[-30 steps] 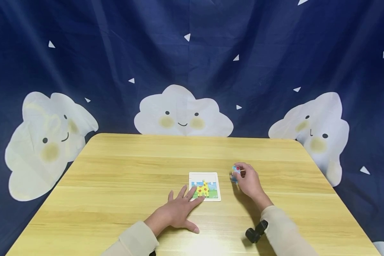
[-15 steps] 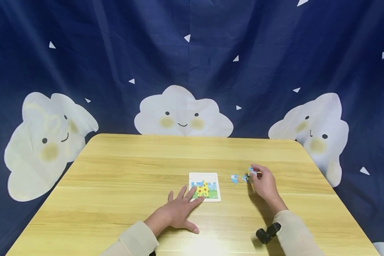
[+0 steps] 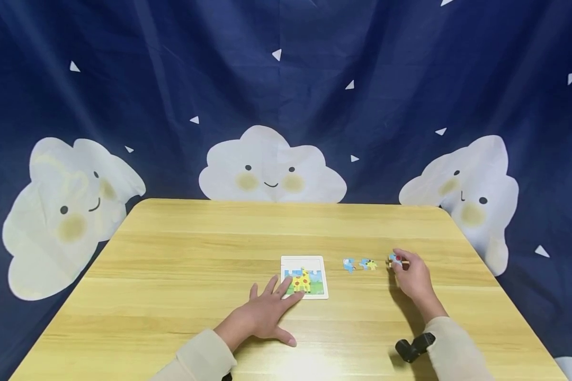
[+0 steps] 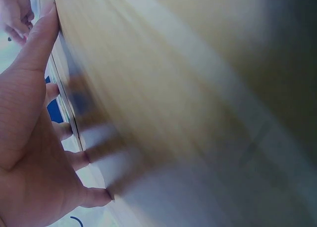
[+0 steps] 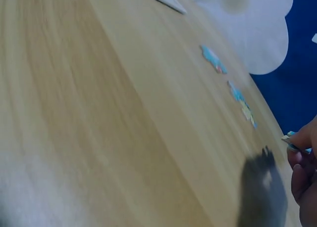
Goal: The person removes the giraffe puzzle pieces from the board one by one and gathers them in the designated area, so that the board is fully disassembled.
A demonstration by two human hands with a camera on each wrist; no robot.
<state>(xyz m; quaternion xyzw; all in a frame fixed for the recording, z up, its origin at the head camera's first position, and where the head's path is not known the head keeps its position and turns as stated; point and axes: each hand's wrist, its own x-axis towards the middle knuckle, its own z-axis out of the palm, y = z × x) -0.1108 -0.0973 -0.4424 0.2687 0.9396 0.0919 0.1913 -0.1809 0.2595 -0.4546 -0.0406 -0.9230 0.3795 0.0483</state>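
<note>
My left hand point(image 3: 269, 313) lies with spread, straight fingers, its fingertips on the lower left of a white-framed jigsaw puzzle tray point(image 3: 326, 286). A yellow giraffe on green and blue fills the tray's lower part; its upper strip is bare white. Off to the right, my right hand point(image 3: 413, 275) pinches a blue puzzle piece point(image 3: 394, 259) with a red spot between thumb and fingers. The right wrist view shows that piece point(image 5: 292, 141) edge-on above its shadow. Between tray and right hand lie a blue-and-white puzzle piece point(image 3: 348, 265) and a blue-and-yellow puzzle piece point(image 3: 368, 264).
The wooden table point(image 3: 209, 243) stretches around both hands, its far edge against a dark blue curtain point(image 3: 386, 106) printed with smiling clouds. A black wrist camera point(image 3: 413, 347) is strapped to the right sleeve.
My right hand has moved right with the pinched piece, away from the tray. Two loose pieces now show on the table behind it. My left hand has stayed in place.
</note>
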